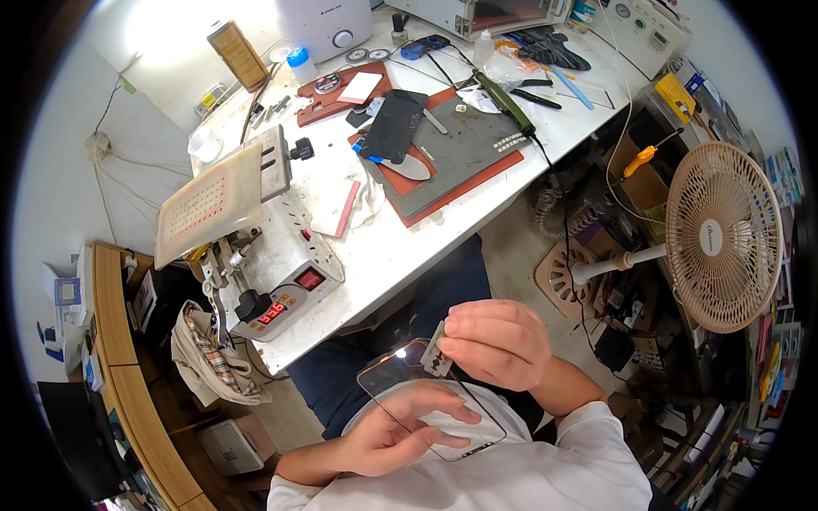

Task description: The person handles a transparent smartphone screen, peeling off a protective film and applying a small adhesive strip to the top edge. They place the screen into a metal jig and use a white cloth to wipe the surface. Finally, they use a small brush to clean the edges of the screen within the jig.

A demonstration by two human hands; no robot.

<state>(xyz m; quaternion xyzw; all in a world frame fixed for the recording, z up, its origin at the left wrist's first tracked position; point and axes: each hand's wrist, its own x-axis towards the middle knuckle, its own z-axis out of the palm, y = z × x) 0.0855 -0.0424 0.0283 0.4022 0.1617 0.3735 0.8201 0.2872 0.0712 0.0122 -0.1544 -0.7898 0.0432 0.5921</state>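
A clear phone-sized glass panel [394, 373] with a thin dark rim is held tilted over my lap. My left hand [400, 430] supports it from beneath, its bent fingers showing partly through the glass. Between the thumb and fingertips of my right hand [503, 345] is a small grey razor blade [437, 359] with cut-outs down its middle. The blade lies at the upper right edge of the panel; whether it presses on the glass I cannot tell. A bright reflection shows on the panel near the blade.
Ahead stands a white table [358, 281] bearing a heated machine [290, 264] with a red display, a grey mat [452, 162], a dark phone screen [394, 126] and a green pen-shaped tool [504, 104]. A beige fan [711, 237] is at the right, a wooden cabinet [141, 375] at the left.
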